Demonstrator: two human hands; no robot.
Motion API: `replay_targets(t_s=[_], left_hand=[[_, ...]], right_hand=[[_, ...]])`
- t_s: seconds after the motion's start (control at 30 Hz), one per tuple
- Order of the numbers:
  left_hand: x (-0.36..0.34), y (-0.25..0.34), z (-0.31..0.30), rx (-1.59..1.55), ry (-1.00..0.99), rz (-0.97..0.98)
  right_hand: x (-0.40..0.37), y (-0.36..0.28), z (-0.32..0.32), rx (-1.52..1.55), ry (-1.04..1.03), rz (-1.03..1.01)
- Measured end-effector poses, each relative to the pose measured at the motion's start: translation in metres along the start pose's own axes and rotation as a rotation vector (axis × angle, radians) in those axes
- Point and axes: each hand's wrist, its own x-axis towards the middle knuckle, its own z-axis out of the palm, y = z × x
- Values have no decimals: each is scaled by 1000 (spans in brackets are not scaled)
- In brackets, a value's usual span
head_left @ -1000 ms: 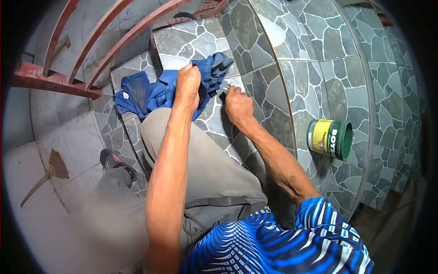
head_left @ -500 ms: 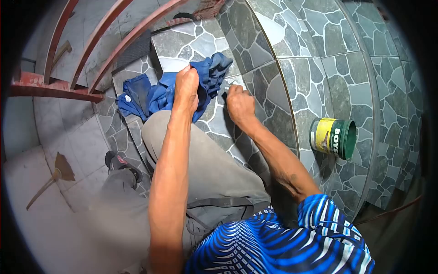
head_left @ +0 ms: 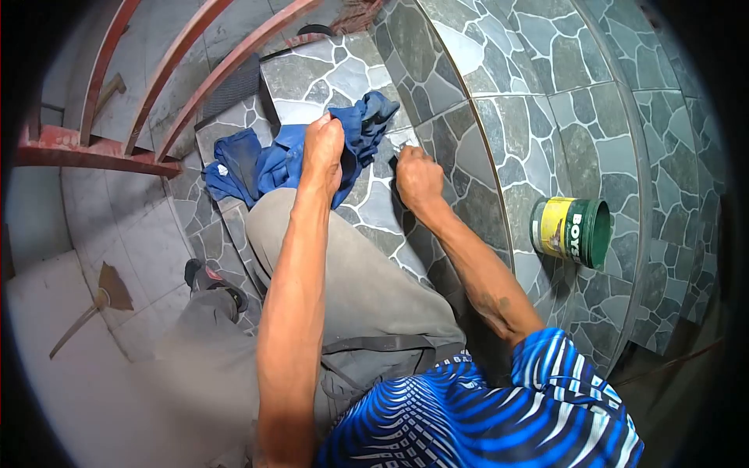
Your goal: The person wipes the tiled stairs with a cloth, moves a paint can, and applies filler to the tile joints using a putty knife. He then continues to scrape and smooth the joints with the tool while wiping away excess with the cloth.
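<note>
Only slightly has the right hand shifted, sliding a touch away from the blue cloth along the tiled step; the left hand stays pressed where it was. The left hand's fingers are curled down into a bunched fold of the cloth and grip it against the step. The cloth sprawls across the far part of that step, with one end trailing towards the edge below the red railing and the other end lying just beyond the left knuckles. The right hand's fingers are closed tight round a small dark tool. Its tip meets the tile surface just beside the cloth, and what kind of tool it is cannot be told. The two hands sit near each other without touching.

On the next step, towards its right edge, a green and yellow can lies on its side, well apart from both hands. A long-handled tool lies on the pale floor beside a dark shoe.
</note>
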Motion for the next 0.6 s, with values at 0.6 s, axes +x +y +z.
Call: replay_targets(t_s=[0.6], left_hand=[[-28, 29, 15, 18, 19, 47]], right_hand=[[24, -8, 5, -33, 8, -26]])
